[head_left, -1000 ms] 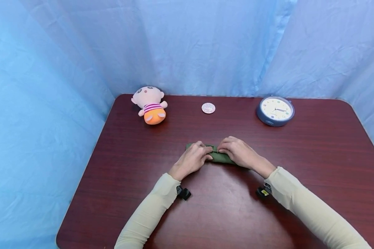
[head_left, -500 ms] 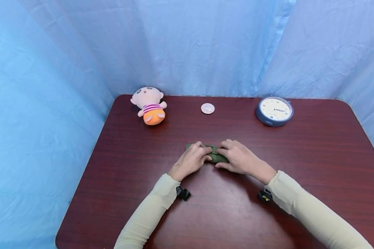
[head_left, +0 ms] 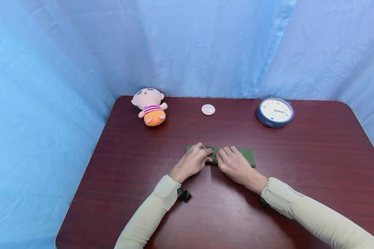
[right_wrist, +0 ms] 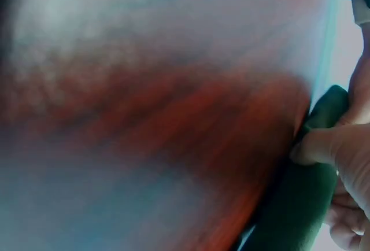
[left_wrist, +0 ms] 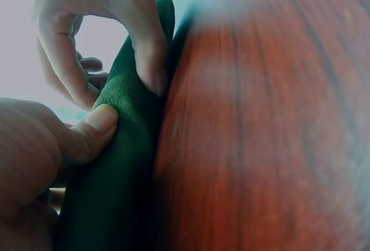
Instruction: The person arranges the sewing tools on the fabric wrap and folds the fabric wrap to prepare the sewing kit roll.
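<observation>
A long, narrow green fabric case [head_left: 247, 157] lies folded flat on the table, with a strap or flap edge near its middle. Over its left part, my left hand [head_left: 192, 161] pinches the strap area with curled fingers. My right hand [head_left: 234, 166] grips the case just right of the middle, knuckles up, close beside the left. In the left wrist view, the left thumb [left_wrist: 99, 125] presses on the woven fabric [left_wrist: 124, 98], while the right thumb [left_wrist: 151, 66] lies along its near side. The right wrist view shows a thumb [right_wrist: 317, 147] against the green case [right_wrist: 295, 205]. The fingertips on the far side are partly hidden.
On the dark red-brown table [head_left: 137, 166], a plush doll [head_left: 149, 106] lies at the back left. A small round sparkly disc [head_left: 208, 109] sits at the back middle, and a blue alarm clock [head_left: 275, 112] at the back right. Blue curtains [head_left: 199, 48] hang behind the table.
My right hand has let go, shifted toward me and taken a new grip near the middle, uncovering the right end of the case. The left hand has stayed in place.
</observation>
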The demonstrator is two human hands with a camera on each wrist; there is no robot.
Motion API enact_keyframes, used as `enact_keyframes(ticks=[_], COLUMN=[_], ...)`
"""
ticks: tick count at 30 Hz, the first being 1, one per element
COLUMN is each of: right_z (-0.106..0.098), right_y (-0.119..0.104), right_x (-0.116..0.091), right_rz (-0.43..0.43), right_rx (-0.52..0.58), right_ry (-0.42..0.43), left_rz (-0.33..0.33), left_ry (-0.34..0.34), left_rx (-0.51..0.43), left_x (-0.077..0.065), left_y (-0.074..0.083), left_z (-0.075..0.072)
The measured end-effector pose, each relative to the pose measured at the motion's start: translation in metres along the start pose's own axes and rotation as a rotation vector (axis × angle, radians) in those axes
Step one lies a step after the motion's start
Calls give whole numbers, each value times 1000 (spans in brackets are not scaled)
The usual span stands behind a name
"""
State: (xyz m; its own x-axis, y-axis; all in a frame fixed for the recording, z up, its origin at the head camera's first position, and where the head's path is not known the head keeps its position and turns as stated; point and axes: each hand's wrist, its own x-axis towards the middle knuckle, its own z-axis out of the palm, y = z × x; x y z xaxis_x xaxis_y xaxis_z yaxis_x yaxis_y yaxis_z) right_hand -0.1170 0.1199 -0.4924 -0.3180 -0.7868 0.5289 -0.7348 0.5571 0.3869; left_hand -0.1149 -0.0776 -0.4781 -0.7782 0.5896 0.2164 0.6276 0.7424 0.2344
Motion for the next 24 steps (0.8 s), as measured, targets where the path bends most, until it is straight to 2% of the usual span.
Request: enact_keyframes(ticks=[4,12,24], right_z=[3,5,4], right_y=[-2,-3,-4], right_x=[0,2,1], right_rz=[-13,-36,-2], right_rx=[-41,-93,-22], right_ry=[41,30,16], left_rz=[5,4,13], left_ry=[10,13,8], left_rx=[-8,-15,-8], left_x=[1,1,-1], left_y=[0,-1,-1], left_z=[0,1,1])
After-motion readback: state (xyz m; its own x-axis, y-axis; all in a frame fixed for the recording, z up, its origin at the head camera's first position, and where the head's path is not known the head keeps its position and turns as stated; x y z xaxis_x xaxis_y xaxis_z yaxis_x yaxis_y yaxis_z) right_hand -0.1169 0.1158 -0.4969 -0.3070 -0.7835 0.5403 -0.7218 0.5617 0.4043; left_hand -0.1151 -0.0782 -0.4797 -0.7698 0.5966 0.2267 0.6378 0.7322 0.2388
